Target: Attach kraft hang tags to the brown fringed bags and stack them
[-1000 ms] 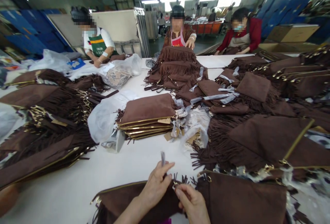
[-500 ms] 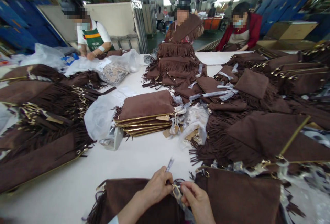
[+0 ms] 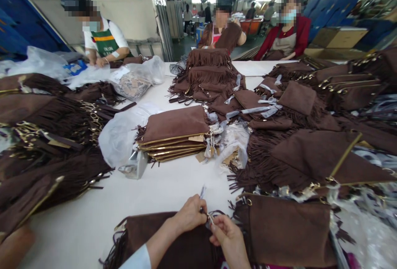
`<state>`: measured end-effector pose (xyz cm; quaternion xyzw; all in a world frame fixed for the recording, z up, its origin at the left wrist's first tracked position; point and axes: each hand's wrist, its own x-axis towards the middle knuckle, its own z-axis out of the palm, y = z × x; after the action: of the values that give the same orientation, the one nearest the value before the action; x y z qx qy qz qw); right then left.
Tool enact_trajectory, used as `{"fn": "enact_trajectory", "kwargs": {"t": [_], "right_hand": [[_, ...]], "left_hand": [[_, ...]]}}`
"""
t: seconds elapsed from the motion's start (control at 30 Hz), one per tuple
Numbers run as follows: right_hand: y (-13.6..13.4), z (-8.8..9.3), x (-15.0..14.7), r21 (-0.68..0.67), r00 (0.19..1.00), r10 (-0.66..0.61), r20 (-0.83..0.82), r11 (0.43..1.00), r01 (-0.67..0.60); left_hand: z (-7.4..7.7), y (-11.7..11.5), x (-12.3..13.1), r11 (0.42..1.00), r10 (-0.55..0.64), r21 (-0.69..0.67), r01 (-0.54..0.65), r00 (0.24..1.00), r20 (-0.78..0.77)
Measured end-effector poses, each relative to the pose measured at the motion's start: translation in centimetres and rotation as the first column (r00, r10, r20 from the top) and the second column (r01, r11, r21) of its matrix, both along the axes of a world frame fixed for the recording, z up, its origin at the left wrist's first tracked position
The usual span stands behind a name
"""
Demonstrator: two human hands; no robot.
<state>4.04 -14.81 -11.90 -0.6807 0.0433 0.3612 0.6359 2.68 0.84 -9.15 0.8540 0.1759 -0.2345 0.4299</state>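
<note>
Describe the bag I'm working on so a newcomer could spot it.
On the long white table, look at the near edge. A brown suede bag lies flat there, left of a similar one. Only it has the left hand and right hand pinching its fringed corner.

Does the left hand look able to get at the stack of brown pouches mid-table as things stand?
Probably yes: only bare white table lies between the left hand and the stack of brown pouches. But it holds a small tool, so it is not free.
</note>
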Motion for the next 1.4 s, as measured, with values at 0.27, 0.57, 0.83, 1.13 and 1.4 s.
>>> {"fn": "enact_trajectory", "kwargs": {"t": [0.27, 0.57, 0.83, 1.13, 1.4], "right_hand": [[1.0, -0.9, -0.7, -0.026, 0.996, -0.035, -0.085, 0.999, 0.033], [1.3, 0.1, -0.5, -0.041, 0.981, -0.069, -0.178, 0.997, 0.063], [1.7, 0.4, -0.2, -0.046, 0.965, -0.103, -0.242, 0.994, 0.094], [1.9, 0.5, -0.1, -0.019, 0.981, -0.058, -0.184, 0.998, 0.056], [1.7, -0.2, -0.1, -0.014, 0.995, -0.029, -0.098, 1.0, 0.028]], "left_hand": [[-0.1, 0.3, -0.2, 1.0, -0.008, -0.023, 0.008, 1.0, -0.001], [0.3, 0.3, -0.4, 0.999, -0.024, -0.034, 0.025, 0.999, 0.022], [0.2, 0.1, -0.7, 0.999, -0.017, -0.032, 0.019, 0.999, 0.038], [0.9, 0.3, -0.4, 0.999, 0.006, -0.042, -0.007, 1.0, -0.03], [0.6, -0.9, 0.9, 0.99, 0.11, 0.103, -0.098, 0.987, -0.116]]}}
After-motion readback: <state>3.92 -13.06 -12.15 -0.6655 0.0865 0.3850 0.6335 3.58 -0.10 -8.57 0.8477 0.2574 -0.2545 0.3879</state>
